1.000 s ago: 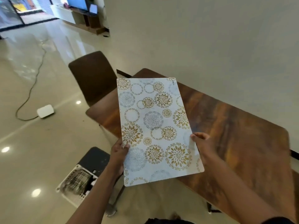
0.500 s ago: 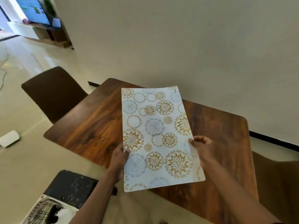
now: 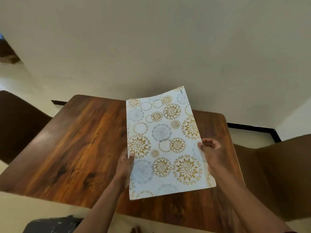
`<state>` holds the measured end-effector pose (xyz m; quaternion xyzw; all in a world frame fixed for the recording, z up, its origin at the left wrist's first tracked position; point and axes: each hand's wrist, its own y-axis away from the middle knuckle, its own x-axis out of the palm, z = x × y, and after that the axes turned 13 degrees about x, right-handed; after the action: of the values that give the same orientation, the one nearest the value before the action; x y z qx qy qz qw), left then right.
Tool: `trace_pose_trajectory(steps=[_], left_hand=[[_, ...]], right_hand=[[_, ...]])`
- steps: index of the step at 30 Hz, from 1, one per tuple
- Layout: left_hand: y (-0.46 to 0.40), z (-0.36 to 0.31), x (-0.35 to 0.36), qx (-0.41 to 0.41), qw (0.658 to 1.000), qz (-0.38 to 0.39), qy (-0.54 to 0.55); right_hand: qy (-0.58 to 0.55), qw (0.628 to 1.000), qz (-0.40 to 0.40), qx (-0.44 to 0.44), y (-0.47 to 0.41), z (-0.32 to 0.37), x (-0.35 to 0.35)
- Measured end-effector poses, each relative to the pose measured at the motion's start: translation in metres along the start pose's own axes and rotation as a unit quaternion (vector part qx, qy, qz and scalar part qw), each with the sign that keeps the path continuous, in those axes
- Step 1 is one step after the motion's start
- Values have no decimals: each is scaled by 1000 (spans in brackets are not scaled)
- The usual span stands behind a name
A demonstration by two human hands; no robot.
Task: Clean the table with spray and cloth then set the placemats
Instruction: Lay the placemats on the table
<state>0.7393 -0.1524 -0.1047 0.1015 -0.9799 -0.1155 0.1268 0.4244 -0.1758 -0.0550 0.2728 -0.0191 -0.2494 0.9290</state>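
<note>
Placemat (image 3: 166,142) above table (image 3: 80,148); brown chairs (image 3: 18,125) alongside

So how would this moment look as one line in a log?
step: setting placemat | left hand: grips placemat | right hand: grips placemat | placemat: above wooden table

A wooden table (image 3: 80,148) with a dark, streaky brown grain and rounded corners stands with its far edge close to a pale wall. It rests on a light, cream-coloured floor (image 3: 25,207). Nothing can be seen lying directly on the wood.
</note>
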Motion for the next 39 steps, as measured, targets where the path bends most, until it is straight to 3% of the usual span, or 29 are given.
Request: trace_pose_trajectory(steps=[8, 17, 26, 32, 39], left_hand=[[-39, -12, 11, -22, 998, 57, 13], [-77, -8, -4, -55, 991, 121, 14], [-97, 11, -17, -61, 987, 145, -13], [-105, 23, -12, -39, 989, 139, -19], [-98, 23, 0, -74, 994, 80, -9]], right_hand=[[-24, 997, -67, 6, -3, 2, 2], [-87, 991, -70, 70, 6, -12, -5], [-82, 986, -90, 115, 8, -42, -21], [-115, 979, -90, 141, -8, -48, -51], [-157, 967, -115, 163, -44, -44, -113]])
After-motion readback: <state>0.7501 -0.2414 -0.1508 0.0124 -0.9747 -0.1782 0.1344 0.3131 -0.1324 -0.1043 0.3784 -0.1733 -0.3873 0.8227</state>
